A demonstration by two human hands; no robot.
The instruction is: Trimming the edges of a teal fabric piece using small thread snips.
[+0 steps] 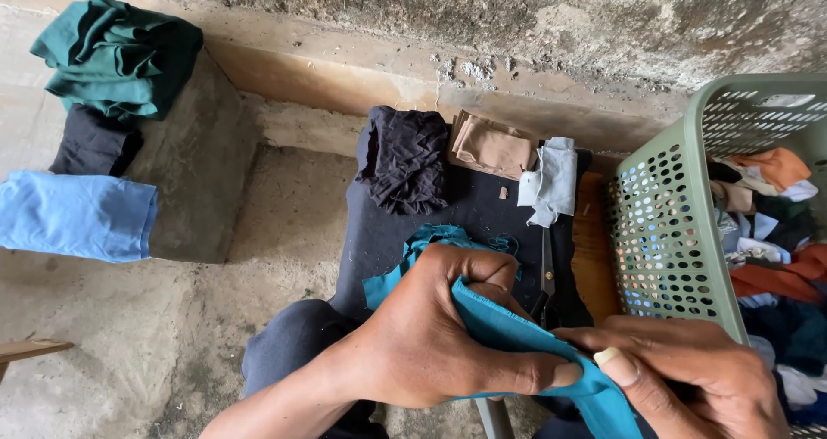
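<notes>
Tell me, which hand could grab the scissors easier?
Probably the right hand. The scissors lie on the dark cloth just beyond it, beside the green basket. The left hand has its fingers wrapped around the teal fabric; the right only pinches its edge, so it could let go more easily.

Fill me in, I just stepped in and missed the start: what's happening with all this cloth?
A person is holding a teal fabric scrap with both hands: the left hand grips it and the right hand pinches its edge. It hangs over a dark cloth-covered board bearing black, tan and pale blue-grey pieces, with scissors beside them. A green perforated basket of mixed scraps stands at the right. Folded green, black and blue cloths lie at the left.
</notes>
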